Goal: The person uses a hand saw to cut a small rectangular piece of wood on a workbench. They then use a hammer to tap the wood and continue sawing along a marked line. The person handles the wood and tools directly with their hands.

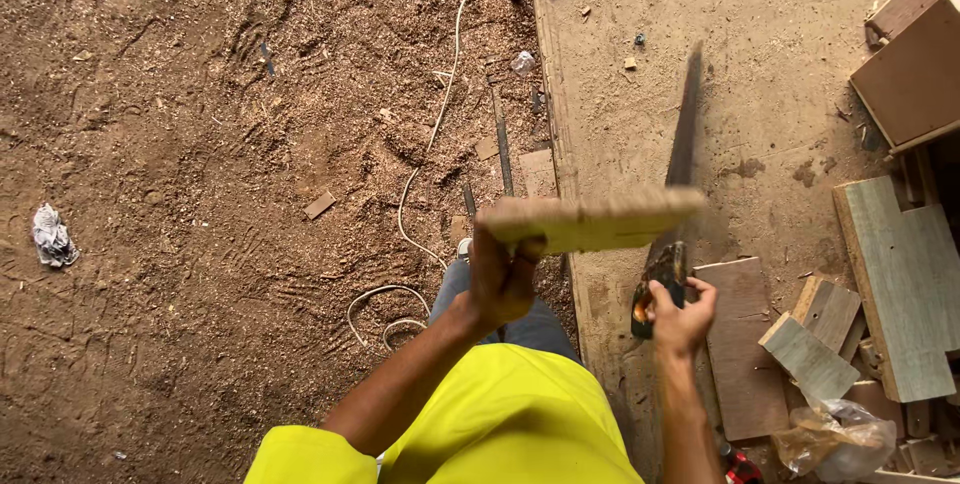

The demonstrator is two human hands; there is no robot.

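Note:
My left hand (pixel 503 277) grips the near end of a pale wooden board (pixel 600 221), held up flat and edge-on above the workbench's left edge. My right hand (pixel 682 316) is closed on the dark handle of a hand saw (pixel 683 149). The saw's long blade points away from me and passes the board at its right end. The blade is motion-blurred. I wear a bright yellow shirt, and my knee in grey trousers shows below the board.
A dusty wooden workbench (pixel 720 74) fills the upper right. Offcut boards (pixel 905 284) and blocks (pixel 812 344) lie along its right side, with a crumpled plastic bag (pixel 838 439) near me. The floor (pixel 200 144) is sawdust-covered, with a white cord (pixel 420 174) and crumpled paper (pixel 52 236).

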